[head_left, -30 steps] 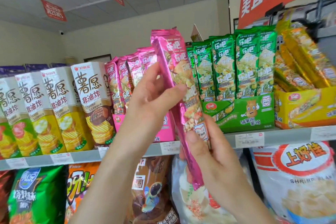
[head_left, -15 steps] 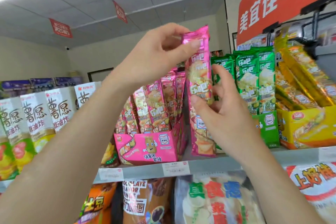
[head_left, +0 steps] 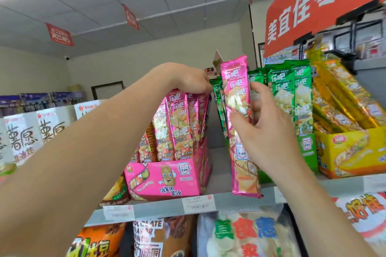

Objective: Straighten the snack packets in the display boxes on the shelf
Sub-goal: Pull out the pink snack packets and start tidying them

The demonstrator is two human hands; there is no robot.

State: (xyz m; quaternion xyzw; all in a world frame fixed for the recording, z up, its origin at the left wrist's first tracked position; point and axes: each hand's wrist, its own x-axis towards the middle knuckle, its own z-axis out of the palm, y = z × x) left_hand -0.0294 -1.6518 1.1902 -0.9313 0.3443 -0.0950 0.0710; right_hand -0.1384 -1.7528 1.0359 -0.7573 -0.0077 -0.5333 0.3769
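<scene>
A long pink snack packet (head_left: 237, 94) stands upright in front of the shelf, and my right hand (head_left: 265, 129) grips it round the middle. To its left a pink display box (head_left: 165, 179) holds several matching pink packets (head_left: 179, 123) that lean to the left. My left hand (head_left: 188, 80) reaches over that box, and its fingers curl over the tops of the packets at the back. A green display box (head_left: 308, 148) with upright green packets (head_left: 282, 89) sits right of the held packet. Further right is a yellow box (head_left: 342, 152) with slanted yellow packets (head_left: 338, 98).
White snack cartons (head_left: 25, 131) line the shelf at the left. The shelf edge (head_left: 240, 202) carries price tags. Large bags (head_left: 246, 236) hang on the level below. An orange sign (head_left: 313, 2) hangs overhead at the right, above a dark metal rack (head_left: 346, 58).
My left hand let go of the held packet's top and moved left onto the packets in the pink box. The held packet shifted right and now stays in my right hand alone.
</scene>
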